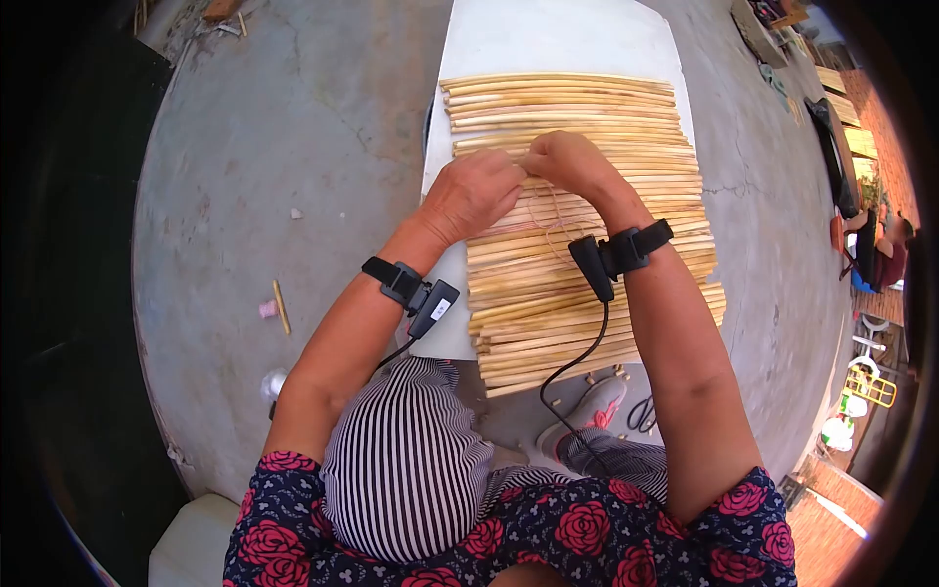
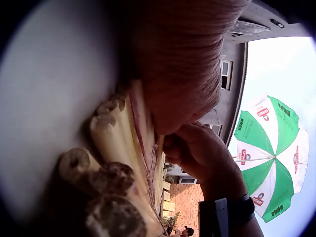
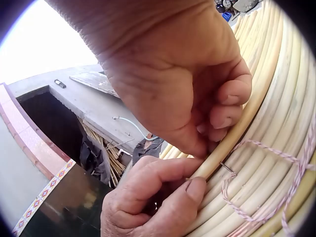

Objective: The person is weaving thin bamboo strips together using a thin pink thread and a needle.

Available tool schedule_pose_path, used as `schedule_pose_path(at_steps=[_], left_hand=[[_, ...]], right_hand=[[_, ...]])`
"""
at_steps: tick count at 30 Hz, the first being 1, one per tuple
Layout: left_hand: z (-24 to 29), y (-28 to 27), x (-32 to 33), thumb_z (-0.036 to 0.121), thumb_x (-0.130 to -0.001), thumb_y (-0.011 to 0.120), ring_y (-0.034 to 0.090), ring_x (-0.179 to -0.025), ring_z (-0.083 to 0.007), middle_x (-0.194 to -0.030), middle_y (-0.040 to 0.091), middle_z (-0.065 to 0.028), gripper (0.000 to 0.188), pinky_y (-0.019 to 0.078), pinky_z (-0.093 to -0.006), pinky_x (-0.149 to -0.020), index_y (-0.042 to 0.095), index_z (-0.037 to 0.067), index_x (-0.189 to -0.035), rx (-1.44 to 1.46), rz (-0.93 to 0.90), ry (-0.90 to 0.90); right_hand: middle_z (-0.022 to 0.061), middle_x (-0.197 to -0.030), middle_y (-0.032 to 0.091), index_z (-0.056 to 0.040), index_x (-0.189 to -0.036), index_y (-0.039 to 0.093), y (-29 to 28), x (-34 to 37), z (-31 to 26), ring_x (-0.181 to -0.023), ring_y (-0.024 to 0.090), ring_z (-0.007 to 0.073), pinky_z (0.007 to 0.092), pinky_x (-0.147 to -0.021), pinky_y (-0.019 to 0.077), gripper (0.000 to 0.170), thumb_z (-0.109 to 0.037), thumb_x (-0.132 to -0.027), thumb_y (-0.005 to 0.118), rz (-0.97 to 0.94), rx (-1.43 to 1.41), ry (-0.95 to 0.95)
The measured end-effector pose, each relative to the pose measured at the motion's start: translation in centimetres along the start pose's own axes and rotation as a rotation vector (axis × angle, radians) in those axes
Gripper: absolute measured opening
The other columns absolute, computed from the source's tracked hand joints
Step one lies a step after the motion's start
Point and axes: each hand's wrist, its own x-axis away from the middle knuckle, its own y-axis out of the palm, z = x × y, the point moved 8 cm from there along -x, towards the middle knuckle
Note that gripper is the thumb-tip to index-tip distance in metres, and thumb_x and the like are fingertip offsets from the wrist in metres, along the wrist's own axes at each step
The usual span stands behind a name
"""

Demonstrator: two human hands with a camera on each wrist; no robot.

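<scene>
Yellow stick (image 3: 241,129), left hand (image 1: 476,191) pinching, right hand (image 1: 575,164) curled

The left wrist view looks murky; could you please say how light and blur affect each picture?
Left wrist: the left hand falls into shadow against a bright sky, and the white board is blurred; right wrist: the sky is washed out, but the twisted string reads clearly; head: sticks brightly lit, edges curved, corners black.

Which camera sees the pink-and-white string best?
The right wrist view: the pink-and-white string is close up there, its twisted strands looping over the wooden sticks. The head view shows only a thin, faint loop on them; the left wrist view, a small, unclear pinkish stretch along them.
</scene>
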Motion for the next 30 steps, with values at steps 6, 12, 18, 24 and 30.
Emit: schedule_pose_path(at_steps=[6, 12, 18, 24, 30], left_hand=[[0.0, 0.0, -0.2, 0.007, -0.079, 0.063, 0.057, -0.076, -0.0295, -0.077, 0.053, -0.0080, 0.006, 0.0506, -0.0413, -0.064, 0.057, 0.008, -0.082, 0.088, 0.042, 0.054], [-0.4, 0.5, 0.1, 0.008, -0.080, 0.070, 0.059, -0.081, -0.0265, -0.084, 0.057, -0.0061, 0.018, 0.0514, -0.0371, -0.072, 0.068, 0.009, -0.097, 0.052, 0.031, 0.045], [0.4, 0.6, 1.0, 0.009, -0.080, 0.071, 0.060, -0.083, -0.0266, -0.087, 0.061, -0.0055, 0.018, 0.0509, -0.0373, -0.075, 0.068, 0.008, -0.097, 0.071, -0.083, 0.057], [-0.1, 0.2, 0.9, 0.009, -0.080, 0.070, 0.061, -0.087, -0.0244, -0.093, 0.063, -0.0027, 0.022, 0.0501, -0.0370, -0.077, 0.069, 0.011, -0.101, 0.127, 0.069, 0.032], [0.2, 0.3, 1.4, 0.009, -0.081, 0.069, 0.060, -0.088, -0.0229, -0.095, 0.063, -0.0021, 0.018, 0.0482, -0.0354, -0.080, 0.072, 0.011, -0.099, 0.034, 0.044, 0.091]], right_hand=[[0.0131, -0.087, 0.070, -0.0119, -0.089, 0.072, 0.0, 0.7, -0.9, -0.084, 0.066, 0.0349, 0.0448, -0.075, 0.0528, 0.024, -0.030, -0.087, 0.056, 0.140, 0.090, -0.047], [0.0131, -0.090, 0.071, -0.0130, -0.093, 0.072, -0.5, 0.5, -0.5, -0.086, 0.066, 0.0352, 0.0456, -0.075, 0.0528, 0.026, -0.032, -0.089, 0.055, 0.306, -0.018, -0.015], [0.0063, -0.077, 0.067, -0.0039, -0.084, 0.067, -9.0, -2.7, -0.8, -0.065, 0.055, 0.0178, 0.0339, -0.063, 0.0457, 0.035, -0.036, -0.093, 0.059, 0.657, -0.358, -0.078], [0.0047, -0.091, 0.067, -0.0032, -0.095, 0.063, -10.9, -2.3, 1.1, -0.079, 0.066, 0.0146, 0.0268, -0.075, 0.0534, 0.028, -0.031, -0.098, 0.060, 0.157, -1.136, 0.000], [-0.0031, -0.066, 0.056, -0.0134, -0.090, 0.058, -20.0, 2.8, -0.3, -0.062, 0.057, 0.0141, 0.0438, -0.088, 0.0545, 0.012, -0.022, -0.100, 0.058, 0.373, -1.611, -0.294]])
